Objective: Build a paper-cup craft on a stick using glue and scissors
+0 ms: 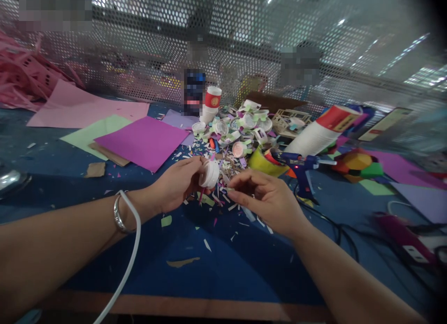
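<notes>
My left hand (185, 184) is closed around a small white round cup piece (211, 174), its ridged rim turned to the right. Slim pink strips show just above and below that piece. A little to the right, my right hand (260, 193) has thumb and forefinger pinched together, apart from the cup piece. A tiny pale bit may be between those fingertips, but I cannot make it out. Behind both hands lies a heap of similar white cup pieces (247, 121) with green paper tabs. Paper scraps (223, 193) are scattered beneath the hands.
A blue glue gun (303, 170) with a lit red light stands at right, its black cable trailing to a power strip (401, 240). Stacked paper cups (314, 133) lie behind it. Purple paper (143, 140) and pink paper (87, 107) lie left. Perforated metal mesh (139, 44) closes the back.
</notes>
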`<action>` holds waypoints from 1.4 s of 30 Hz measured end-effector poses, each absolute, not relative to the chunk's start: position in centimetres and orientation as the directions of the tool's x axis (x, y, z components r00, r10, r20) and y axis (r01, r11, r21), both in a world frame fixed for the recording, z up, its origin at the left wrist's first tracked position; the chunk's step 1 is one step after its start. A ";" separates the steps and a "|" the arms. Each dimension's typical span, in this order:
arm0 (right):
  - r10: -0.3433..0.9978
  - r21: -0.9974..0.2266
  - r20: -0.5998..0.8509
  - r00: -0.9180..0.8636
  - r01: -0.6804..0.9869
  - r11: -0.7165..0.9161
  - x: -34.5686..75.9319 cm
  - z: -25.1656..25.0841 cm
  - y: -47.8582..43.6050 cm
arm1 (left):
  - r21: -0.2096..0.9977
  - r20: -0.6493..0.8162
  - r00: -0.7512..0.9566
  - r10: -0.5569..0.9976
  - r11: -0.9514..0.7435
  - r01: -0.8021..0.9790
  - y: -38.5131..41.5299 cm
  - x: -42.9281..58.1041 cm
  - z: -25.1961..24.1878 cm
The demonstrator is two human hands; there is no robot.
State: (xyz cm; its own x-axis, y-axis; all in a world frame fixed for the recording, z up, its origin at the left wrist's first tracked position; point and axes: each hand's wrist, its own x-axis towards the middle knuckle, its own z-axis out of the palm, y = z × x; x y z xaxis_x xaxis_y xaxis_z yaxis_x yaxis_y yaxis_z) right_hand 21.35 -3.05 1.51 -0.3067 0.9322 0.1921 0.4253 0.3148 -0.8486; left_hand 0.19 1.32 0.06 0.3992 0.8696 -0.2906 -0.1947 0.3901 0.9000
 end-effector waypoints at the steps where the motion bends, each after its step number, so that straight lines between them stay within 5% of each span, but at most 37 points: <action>1: 0.932 -0.845 0.206 -0.297 0.426 0.322 21.4 1.5 -3.1 | 0.896 -0.306 0.409 0.860 0.404 -0.181 1.3 0.2 0.1; 29: 0.935 -0.816 0.163 -0.314 0.491 0.306 21.2 1.1 -3.1 | 0.843 -0.324 0.621 0.713 0.516 -0.153 0.4 0.2 0.9; 42: 0.962 -0.971 -0.021 -0.272 0.234 0.045 21.1 1.4 -2.7 | 0.888 -0.289 0.600 0.746 0.442 -0.122 -0.1 0.1 1.6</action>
State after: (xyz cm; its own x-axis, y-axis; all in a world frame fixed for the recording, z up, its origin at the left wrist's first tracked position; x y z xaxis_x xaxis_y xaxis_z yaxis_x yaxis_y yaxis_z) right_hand 21.14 -2.72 1.43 -0.2720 0.9621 -0.0210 0.2342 0.0450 -0.9711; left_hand 0.12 -0.12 1.60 0.6000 0.7459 -0.2890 -0.1220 0.4424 0.8885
